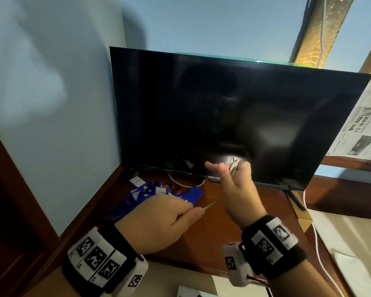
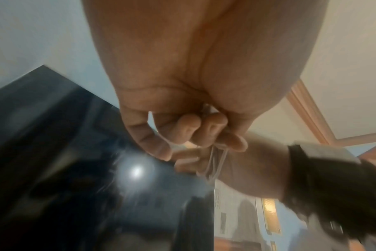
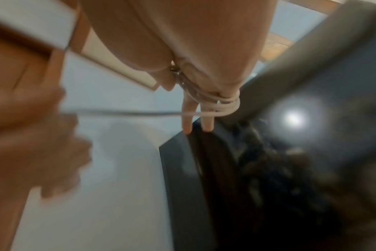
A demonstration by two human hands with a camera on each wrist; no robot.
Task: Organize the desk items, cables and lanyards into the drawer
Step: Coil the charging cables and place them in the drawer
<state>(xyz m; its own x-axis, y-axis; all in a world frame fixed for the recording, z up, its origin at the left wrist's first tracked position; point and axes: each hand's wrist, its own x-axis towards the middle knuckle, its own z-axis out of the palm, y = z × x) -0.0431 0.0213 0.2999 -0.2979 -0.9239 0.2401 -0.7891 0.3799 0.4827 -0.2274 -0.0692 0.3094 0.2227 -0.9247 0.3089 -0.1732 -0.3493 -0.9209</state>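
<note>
A dark television (image 1: 234,116) stands on a wooden desk (image 1: 212,228) against a blue wall, and everything here is placed from it. In front of its lower edge the right hand (image 1: 238,189) is raised, thumb out to the side, with a white cable (image 1: 234,165) wound in several loops around its fingers; the right wrist view shows the loops (image 3: 223,106) crossing two straight, close-set fingers (image 3: 207,122), and a taut strand runs off toward the other hand. The left hand (image 1: 159,221), lower and nearer the person than the screen, pinches the free end of that cable (image 1: 209,205) between thumb and curled fingers; the left wrist view shows the fingers (image 2: 189,125) folded in on the strand. Below the television's left corner a heap of blue lanyards (image 1: 150,195) with white cards lies on the desk; the print on the cards is too blurred to read. A small logo sits on the middle of the screen's bottom bezel, also unreadable. A second white cord (image 1: 317,243) trails down the desk to the right of the screen, and newspaper (image 1: 360,123) covers the surface beside the television's right edge, its text too small to read. Both wrists wear black bands (image 1: 272,243) carrying black-and-white square markers. No drawer is in view.
</note>
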